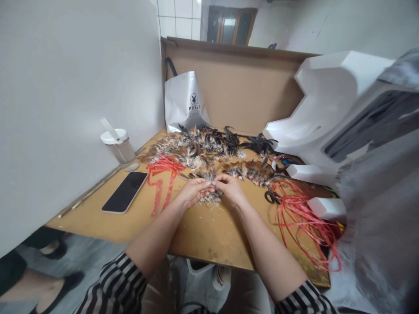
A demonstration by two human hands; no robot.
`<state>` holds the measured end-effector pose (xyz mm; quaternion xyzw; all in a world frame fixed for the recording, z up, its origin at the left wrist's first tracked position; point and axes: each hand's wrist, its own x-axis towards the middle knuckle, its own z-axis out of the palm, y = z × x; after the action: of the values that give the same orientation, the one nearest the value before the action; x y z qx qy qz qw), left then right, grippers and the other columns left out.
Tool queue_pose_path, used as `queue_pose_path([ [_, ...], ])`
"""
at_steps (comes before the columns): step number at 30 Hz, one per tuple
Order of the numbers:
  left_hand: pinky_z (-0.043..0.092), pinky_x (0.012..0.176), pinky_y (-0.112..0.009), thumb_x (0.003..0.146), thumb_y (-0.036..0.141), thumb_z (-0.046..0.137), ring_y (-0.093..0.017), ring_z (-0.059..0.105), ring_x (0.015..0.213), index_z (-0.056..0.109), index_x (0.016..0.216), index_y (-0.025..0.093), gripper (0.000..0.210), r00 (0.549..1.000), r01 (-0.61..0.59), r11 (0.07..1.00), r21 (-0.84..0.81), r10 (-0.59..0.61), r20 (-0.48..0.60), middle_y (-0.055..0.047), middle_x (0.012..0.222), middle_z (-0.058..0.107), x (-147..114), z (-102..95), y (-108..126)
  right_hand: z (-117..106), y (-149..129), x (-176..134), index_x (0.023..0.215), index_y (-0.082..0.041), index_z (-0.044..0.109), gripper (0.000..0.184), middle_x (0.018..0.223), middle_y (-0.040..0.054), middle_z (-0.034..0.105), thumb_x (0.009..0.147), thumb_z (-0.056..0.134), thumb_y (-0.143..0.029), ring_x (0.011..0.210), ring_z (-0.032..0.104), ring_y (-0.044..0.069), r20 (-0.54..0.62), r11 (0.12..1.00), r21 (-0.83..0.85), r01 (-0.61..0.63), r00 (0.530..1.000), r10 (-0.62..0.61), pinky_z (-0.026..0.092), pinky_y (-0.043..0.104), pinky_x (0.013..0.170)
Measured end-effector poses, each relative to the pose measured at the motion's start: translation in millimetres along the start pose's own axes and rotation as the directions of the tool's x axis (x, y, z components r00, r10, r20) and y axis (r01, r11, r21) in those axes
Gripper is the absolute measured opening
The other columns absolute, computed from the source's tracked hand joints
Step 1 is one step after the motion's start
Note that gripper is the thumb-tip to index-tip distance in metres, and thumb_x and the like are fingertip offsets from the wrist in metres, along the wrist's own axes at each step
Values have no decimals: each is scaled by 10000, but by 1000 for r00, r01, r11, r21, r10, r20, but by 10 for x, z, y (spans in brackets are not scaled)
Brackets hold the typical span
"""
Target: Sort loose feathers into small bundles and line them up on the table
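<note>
Over the middle of the wooden table (209, 235), my left hand (198, 190) and my right hand (230, 187) meet with their fingertips pinched together. Between them they hold a small tuft of feathers (209, 173), brown and grey. Loose grey fluff (211, 197) lies under and behind my fingers. Just beyond, brown and black feather bundles (193, 152) are heaped in rows across the table. Another row of brown feathers (250, 170) lies to the right of the tuft. My fingers hide the lower end of the tuft.
Red plastic strips (163, 168) lie left, near a phone (126, 192) and a lidded cup (119, 148). At right are black scissors (271, 196), a tangle of red strips (301, 209) and white foam (327, 91). A silver bag (183, 100) stands against cardboard (245, 87). Someone's legs (42, 288) show lower left.
</note>
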<state>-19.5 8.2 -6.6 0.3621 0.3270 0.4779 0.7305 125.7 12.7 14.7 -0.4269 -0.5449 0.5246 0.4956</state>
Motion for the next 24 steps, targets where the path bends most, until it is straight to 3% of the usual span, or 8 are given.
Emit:
queue_pose_path([
  [10, 432, 469, -143, 629, 223, 675, -63, 555, 495, 586, 682, 92, 167, 998, -63, 993, 100, 64, -6, -47, 624, 627, 9, -5, -27, -23, -41, -7, 603, -160, 573, 190, 552, -18, 540, 553, 677, -312, 499, 435, 84, -6, 993, -115, 28, 1000, -29, 332, 215, 496],
  [16, 456, 523, -157, 632, 206, 675, -106, 610, 614, 589, 721, 88, 171, 999, -39, 996, 80, 40, -16, -80, 703, 650, 2, 26, -20, 2, 16, 4, 589, -164, 547, 221, 535, -29, 511, 559, 667, -348, 483, 420, 79, -37, 998, -53, 30, 999, -32, 323, 210, 484],
  [24, 429, 480, -142, 616, 217, 685, -58, 550, 504, 597, 686, 90, 169, 998, -58, 997, 55, 59, -18, -45, 625, 626, 11, 16, -22, 51, 35, -6, 609, -170, 531, 257, 528, -41, 492, 544, 677, -370, 459, 389, 69, -50, 999, 36, -14, 999, 16, 296, 208, 462],
])
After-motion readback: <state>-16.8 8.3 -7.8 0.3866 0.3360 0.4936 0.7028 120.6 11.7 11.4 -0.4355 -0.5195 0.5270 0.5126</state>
